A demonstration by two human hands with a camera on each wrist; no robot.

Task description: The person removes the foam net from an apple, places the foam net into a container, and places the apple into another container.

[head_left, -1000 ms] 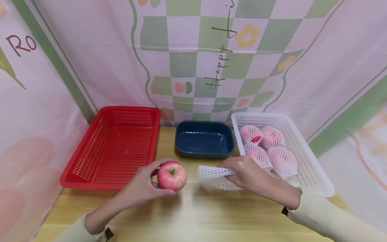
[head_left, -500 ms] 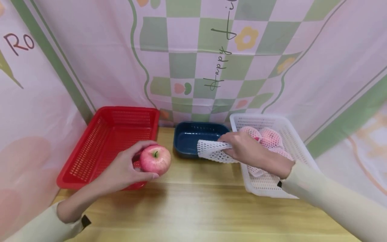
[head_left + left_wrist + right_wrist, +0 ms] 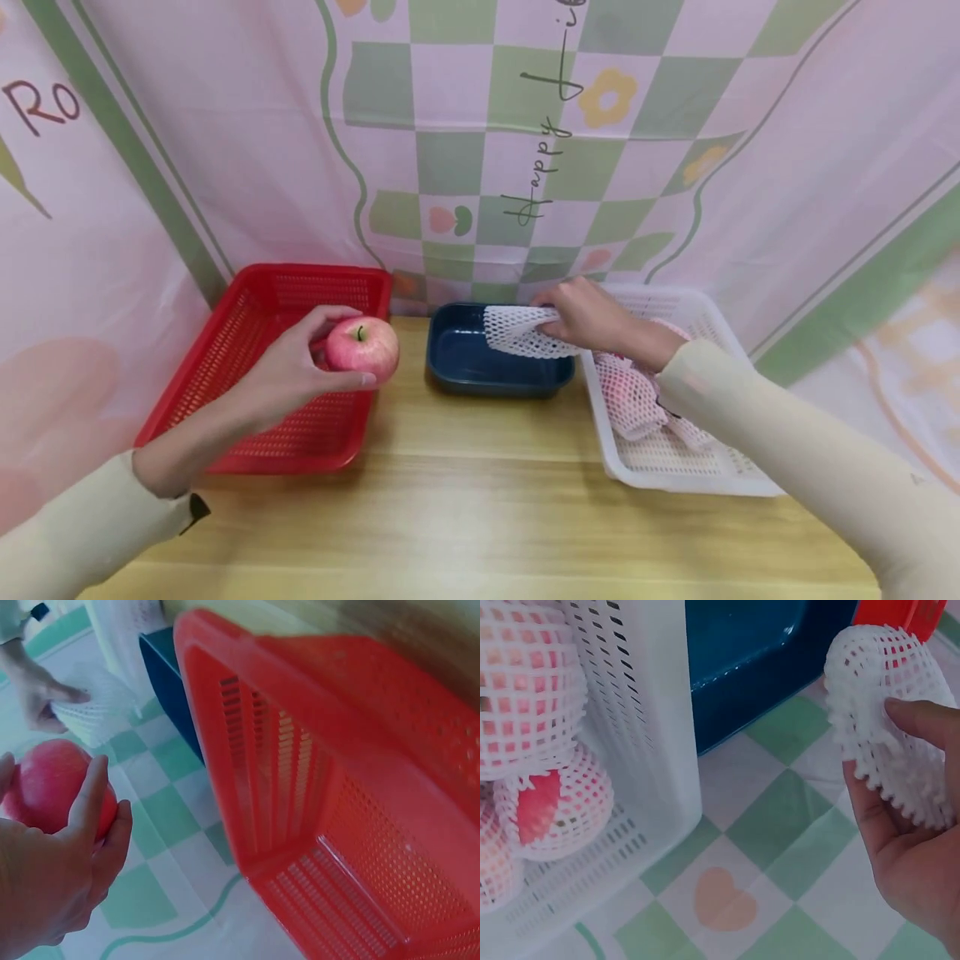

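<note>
My left hand [image 3: 292,367] grips a bare pink-red apple [image 3: 363,348], stem up, over the right side of the red basket [image 3: 348,457]. In the left wrist view the fingers curl round the apple [image 3: 51,784]. A white foam net sleeve [image 3: 525,332] hangs from my right hand [image 3: 588,315], pinched between thumb and fingers above the dark blue tray [image 3: 450,379]. The right wrist view shows the foam net [image 3: 885,712] flattened, with no fruit inside.
A white basket [image 3: 637,477] on the right holds several apples in foam nets [image 3: 630,400], partly hidden by my right arm. The wooden table [image 3: 450,517] runs along the front, and a patterned cloth [image 3: 450,100] hangs behind the containers.
My left hand has carried the apple left and away from me, from over the table to over the red basket. My right hand has moved the foam net forward, over the blue tray.
</note>
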